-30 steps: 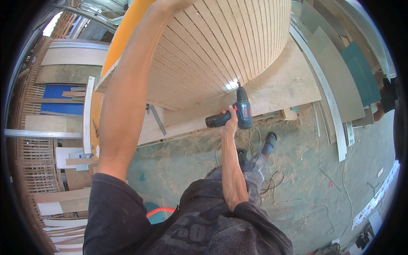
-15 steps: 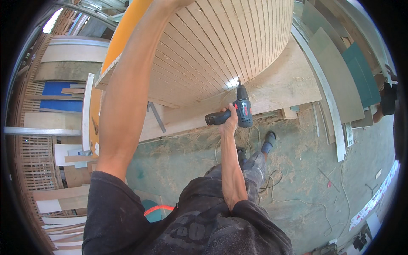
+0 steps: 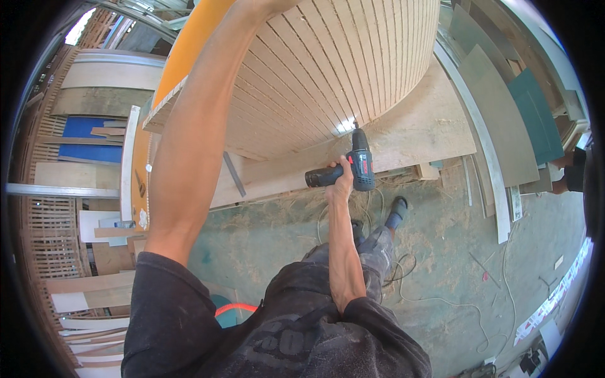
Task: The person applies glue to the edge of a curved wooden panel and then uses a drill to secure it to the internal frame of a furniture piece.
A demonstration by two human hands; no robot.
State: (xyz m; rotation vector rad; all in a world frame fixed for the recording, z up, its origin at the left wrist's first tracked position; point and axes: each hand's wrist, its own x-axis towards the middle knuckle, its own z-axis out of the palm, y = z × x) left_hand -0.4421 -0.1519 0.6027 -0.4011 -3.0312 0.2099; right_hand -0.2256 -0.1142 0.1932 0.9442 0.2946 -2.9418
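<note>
While the right hand (image 3: 341, 180) is gripping a dark blue drill (image 3: 362, 169) by its handle, I am watching from a distance through the head camera. The drill is sitting near the middle of my view, its handle lying sideways so that the battery end (image 3: 314, 178) is pointing left. Its bit (image 3: 355, 124) is aiming away from the body, toward the lower edge of a curved wooden panel (image 3: 334, 69) lined with narrow grooves; I am not managing to tell whether the tip is touching the wood. Just left of the tip, a bright patch of light (image 3: 345, 126) is falling on the panel.

The left arm (image 3: 195, 126) is stretching up across the panel's left part, and the left hand (image 3: 277, 5) is running out at the upper edge, so I cannot tell whether it is open or closed. Behind that arm, a yellow-orange surface (image 3: 192, 60) is showing.

Below the panel, a flat pale board (image 3: 435, 129) is extending to the right, and a grey strip (image 3: 234, 174) is lying on it. A thin cable (image 3: 441, 305) is snaking over the dusty green floor (image 3: 441, 239).
</note>
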